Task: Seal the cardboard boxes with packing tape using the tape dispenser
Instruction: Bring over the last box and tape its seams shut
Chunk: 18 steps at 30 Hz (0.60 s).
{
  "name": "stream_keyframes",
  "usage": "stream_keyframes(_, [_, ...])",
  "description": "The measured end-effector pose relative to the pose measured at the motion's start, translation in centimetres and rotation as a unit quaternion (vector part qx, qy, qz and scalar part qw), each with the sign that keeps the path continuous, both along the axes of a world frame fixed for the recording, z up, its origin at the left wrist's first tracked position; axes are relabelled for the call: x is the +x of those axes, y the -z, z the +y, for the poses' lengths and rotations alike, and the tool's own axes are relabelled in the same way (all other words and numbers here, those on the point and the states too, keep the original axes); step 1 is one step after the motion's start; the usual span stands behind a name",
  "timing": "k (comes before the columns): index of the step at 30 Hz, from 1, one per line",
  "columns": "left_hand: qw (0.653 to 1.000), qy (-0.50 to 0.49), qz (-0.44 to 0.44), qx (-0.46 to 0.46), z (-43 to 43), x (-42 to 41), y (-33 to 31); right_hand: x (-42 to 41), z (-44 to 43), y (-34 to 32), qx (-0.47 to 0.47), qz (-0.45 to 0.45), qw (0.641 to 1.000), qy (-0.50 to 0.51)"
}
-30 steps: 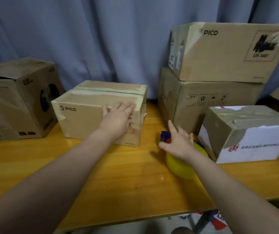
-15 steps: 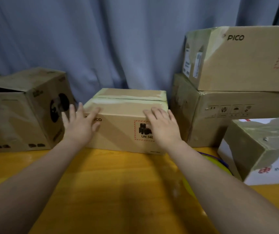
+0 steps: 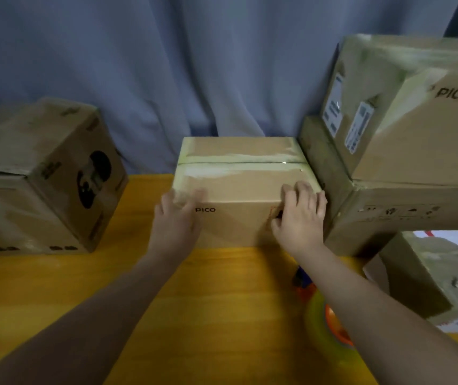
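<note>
Hands meet the middle cardboard box (image 3: pixel 239 190) on the bench (image 3: pixel 55 287): left hand (image 3: pixel 178 218) flat, fingers straight, on its front left corner, right hand (image 3: pixel 300 218) with fingers bent over its top front edge, tape dispenser (image 3: pixel 322 323) lying nearer than the box, under the right forearm

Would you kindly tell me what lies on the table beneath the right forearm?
The tape dispenser lies there on the table: its yellow roll and orange and blue parts show. The forearm covers the rest of it.
</note>
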<state>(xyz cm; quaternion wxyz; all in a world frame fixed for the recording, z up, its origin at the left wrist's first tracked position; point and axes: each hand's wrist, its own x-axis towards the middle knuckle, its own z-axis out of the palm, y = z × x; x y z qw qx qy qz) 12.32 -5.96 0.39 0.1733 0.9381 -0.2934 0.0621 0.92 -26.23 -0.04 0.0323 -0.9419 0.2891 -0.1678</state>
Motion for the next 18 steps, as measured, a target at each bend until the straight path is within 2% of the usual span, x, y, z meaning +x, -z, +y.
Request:
stream_keyframes(3, [0.995,0.024,0.053,0.085,0.8,0.4,-3.2,0.0,1.2,-3.5,0.056,0.081,0.995,-0.029])
stream_keyframes(8, [0.968,0.023,0.168,0.183,3.1,0.7,-7.7,1.0,4.8,-8.6,0.2,0.087,0.966,-0.143])
stream_keyframes(12, [0.976,0.005,0.147,0.158,8.2,2.3,-10.5,2.8,8.1,-10.7,0.254,0.079,0.946,-0.183])
stream_keyframes(18, [0.994,-0.072,0.074,0.045,16.7,10.5,-13.1,7.7,14.4,-11.3,0.265,0.069,0.941,-0.197])
